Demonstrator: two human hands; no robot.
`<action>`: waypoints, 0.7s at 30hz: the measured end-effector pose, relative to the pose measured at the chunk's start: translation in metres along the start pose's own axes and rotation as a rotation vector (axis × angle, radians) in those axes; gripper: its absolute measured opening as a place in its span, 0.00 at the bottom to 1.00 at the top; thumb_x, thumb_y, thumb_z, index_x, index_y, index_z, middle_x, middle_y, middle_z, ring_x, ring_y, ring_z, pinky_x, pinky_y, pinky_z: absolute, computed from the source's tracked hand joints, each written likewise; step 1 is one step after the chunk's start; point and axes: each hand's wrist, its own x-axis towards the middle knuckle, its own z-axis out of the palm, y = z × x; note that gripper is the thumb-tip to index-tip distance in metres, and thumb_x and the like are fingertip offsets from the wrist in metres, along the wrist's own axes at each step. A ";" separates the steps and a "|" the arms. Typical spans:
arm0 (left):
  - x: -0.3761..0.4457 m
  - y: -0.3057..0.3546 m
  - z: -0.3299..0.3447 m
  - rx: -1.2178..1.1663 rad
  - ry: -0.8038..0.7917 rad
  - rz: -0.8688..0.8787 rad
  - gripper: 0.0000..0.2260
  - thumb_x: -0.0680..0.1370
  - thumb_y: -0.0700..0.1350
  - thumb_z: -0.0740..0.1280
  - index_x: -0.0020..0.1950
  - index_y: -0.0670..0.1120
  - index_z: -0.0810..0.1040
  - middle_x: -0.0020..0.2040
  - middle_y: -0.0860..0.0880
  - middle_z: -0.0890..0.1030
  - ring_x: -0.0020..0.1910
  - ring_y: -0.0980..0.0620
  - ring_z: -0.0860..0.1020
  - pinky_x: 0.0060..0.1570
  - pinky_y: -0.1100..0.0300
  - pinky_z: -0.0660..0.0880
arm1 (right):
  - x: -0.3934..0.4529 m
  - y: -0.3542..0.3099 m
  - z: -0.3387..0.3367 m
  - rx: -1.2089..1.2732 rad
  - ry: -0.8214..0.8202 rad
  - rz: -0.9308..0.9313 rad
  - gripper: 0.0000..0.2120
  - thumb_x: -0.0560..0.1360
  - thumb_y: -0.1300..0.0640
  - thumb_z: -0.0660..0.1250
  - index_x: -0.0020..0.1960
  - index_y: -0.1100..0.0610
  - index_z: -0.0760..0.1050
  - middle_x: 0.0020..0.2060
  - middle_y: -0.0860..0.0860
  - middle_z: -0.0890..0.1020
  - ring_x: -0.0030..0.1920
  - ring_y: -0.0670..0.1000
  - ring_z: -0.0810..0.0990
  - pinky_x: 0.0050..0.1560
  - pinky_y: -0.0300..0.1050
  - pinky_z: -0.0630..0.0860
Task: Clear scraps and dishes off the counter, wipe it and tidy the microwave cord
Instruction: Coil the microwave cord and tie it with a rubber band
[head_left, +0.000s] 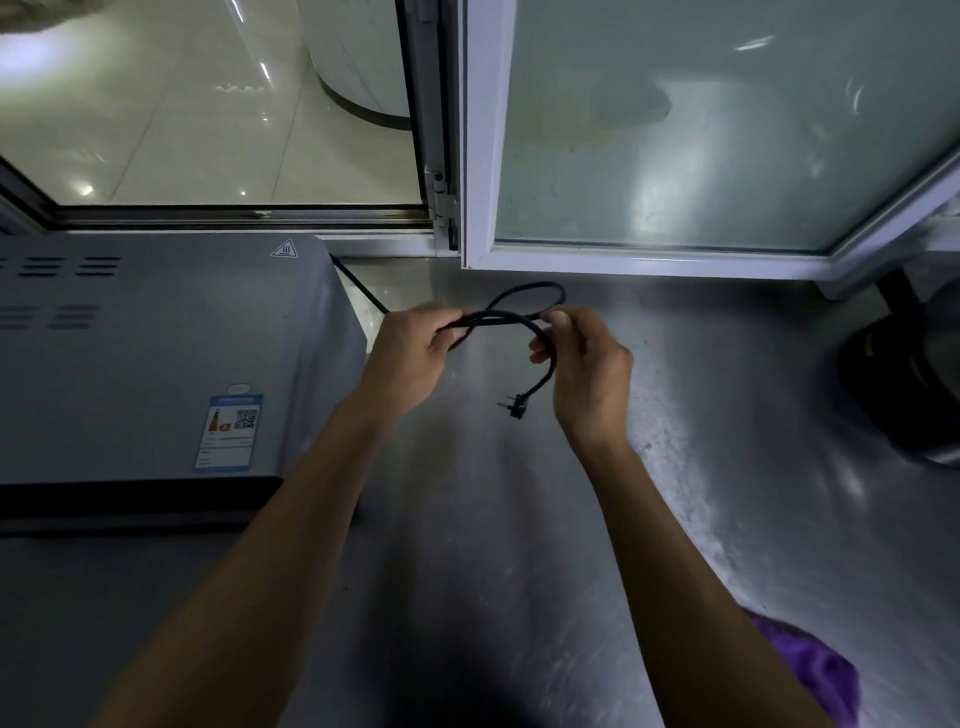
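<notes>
On my far left I see the grey microwave (145, 353) sitting on the steel desk (498, 545), its black cord (511, 316) running out from behind its back right corner. My left hand (410, 358) has its fingers (441, 332) curled round the cord where two strands cross, and just beside it my right hand (587, 364) pinches the loop, so the cord is held above the desk with the plug (514, 405) hanging below between both hands. Low at the right edge lies a purple cloth (810, 670).
</notes>
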 end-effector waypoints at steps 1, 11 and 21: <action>0.000 0.000 0.000 0.005 -0.006 0.008 0.05 0.79 0.37 0.67 0.51 0.41 0.83 0.41 0.47 0.81 0.39 0.50 0.78 0.41 0.50 0.73 | 0.001 -0.002 -0.002 -0.015 -0.033 -0.026 0.07 0.82 0.49 0.63 0.50 0.46 0.79 0.36 0.45 0.83 0.38 0.45 0.82 0.39 0.34 0.76; -0.001 -0.008 0.003 0.125 -0.078 0.097 0.07 0.81 0.41 0.67 0.52 0.39 0.83 0.38 0.44 0.81 0.35 0.45 0.78 0.39 0.49 0.74 | 0.011 -0.006 -0.009 0.016 0.025 0.086 0.05 0.81 0.59 0.65 0.51 0.54 0.79 0.37 0.49 0.83 0.38 0.46 0.83 0.42 0.39 0.80; 0.001 -0.003 0.007 0.157 -0.052 0.102 0.08 0.82 0.43 0.65 0.51 0.38 0.79 0.35 0.49 0.77 0.32 0.49 0.75 0.36 0.57 0.68 | 0.021 -0.004 -0.029 0.222 0.179 0.161 0.08 0.83 0.61 0.60 0.53 0.62 0.77 0.35 0.50 0.81 0.41 0.55 0.85 0.45 0.51 0.85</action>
